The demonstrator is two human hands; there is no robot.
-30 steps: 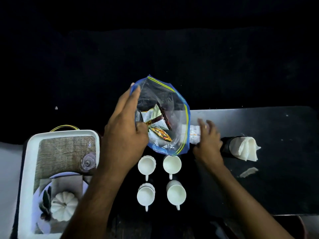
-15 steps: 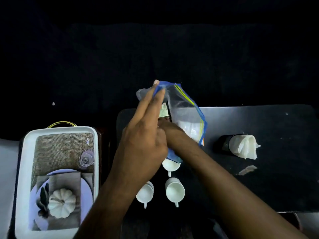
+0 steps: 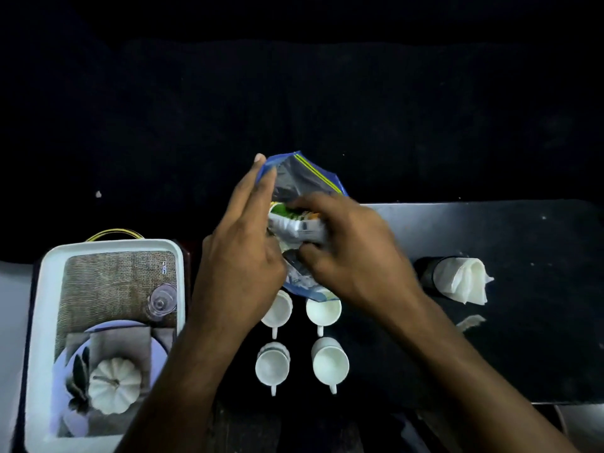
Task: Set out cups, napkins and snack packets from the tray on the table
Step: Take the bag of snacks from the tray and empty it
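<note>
Left hand [image 3: 240,253] held upright against the near-left side of the clear zip bag [image 3: 304,178], fingers straight and together, tips reaching the bag's blue rim. Right hand [image 3: 353,253] curled over the bag's mouth, fingers and thumb closed round a snack packet [image 3: 295,223], white with a green patch, half drawn out between the two hands. Bag lifted clear of the dark table [image 3: 506,338], its lower end hanging just above the far pair of cups.

Four white cups [image 3: 330,361] standing in a square directly below the hands, openings up, handles pointing toward the wearer; far-left cup partly hidden behind the left wrist. Napkins [image 3: 464,282] tucked in a dark holder lying on its side, well to the right of the right hand. White tray [image 3: 39,322] off to the left of the left forearm, printed liner inside, a small clear glass [image 3: 161,297] against its right wall.
</note>
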